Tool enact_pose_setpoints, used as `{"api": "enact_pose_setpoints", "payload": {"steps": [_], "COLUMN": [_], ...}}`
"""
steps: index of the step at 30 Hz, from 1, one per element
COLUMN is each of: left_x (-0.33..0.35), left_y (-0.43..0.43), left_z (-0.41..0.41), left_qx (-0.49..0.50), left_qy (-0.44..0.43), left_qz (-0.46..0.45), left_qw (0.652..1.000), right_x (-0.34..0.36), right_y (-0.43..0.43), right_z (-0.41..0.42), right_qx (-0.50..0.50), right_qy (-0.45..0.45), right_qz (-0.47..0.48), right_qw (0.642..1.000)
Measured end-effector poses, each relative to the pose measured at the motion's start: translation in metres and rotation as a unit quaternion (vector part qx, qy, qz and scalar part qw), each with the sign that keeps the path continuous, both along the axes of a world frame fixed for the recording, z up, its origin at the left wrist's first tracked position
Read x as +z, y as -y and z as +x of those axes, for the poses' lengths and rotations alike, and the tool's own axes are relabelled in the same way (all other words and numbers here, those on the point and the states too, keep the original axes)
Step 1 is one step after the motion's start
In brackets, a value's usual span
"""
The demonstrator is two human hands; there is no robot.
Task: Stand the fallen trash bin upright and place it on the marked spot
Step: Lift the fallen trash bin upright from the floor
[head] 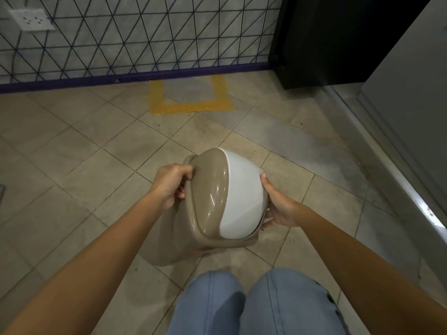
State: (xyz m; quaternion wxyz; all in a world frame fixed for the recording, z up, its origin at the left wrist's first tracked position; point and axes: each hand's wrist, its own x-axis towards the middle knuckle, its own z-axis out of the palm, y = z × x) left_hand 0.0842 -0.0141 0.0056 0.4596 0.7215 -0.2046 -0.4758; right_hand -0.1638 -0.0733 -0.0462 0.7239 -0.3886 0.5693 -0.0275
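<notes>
A tan trash bin (205,189) with a white swing lid (242,197) is held over the tiled floor in front of my knees, lid end up and tilted toward me. My left hand (170,184) grips the lid rim on the bin's left side. On the right side my right hand (278,206) holds the rim, thumb on the white flap. The bin's lower body is partly hidden behind my left forearm. The marked spot (189,102), a yellow tape outline, lies on the floor ahead against the wall, apart from the bin.
A wall (135,39) with a black triangle pattern and a purple baseboard runs behind the mark, with a white socket (31,19) at upper left. A black cabinet (326,44) stands right of the mark. A grey door (411,105) and its metal threshold line the right side.
</notes>
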Motion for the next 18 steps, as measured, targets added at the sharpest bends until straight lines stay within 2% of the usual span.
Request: {"api": "enact_pose_setpoints", "payload": {"steps": [5,18], "left_x": [0.003,-0.002], "left_y": [-0.006,-0.015], "left_z": [0.011,0.006], "left_qx": [0.007,0.052], "left_qy": [0.006,-0.018], "left_qz": [-0.009,-0.038], "left_qw": [1.000,0.998], "right_x": [0.006,0.057], "right_y": [-0.007,0.006], "right_z": [0.007,-0.005], "right_qx": [-0.002,0.090], "right_qy": [0.033,-0.010], "right_qz": [0.014,-0.096], "right_qw": [0.999,0.991]}}
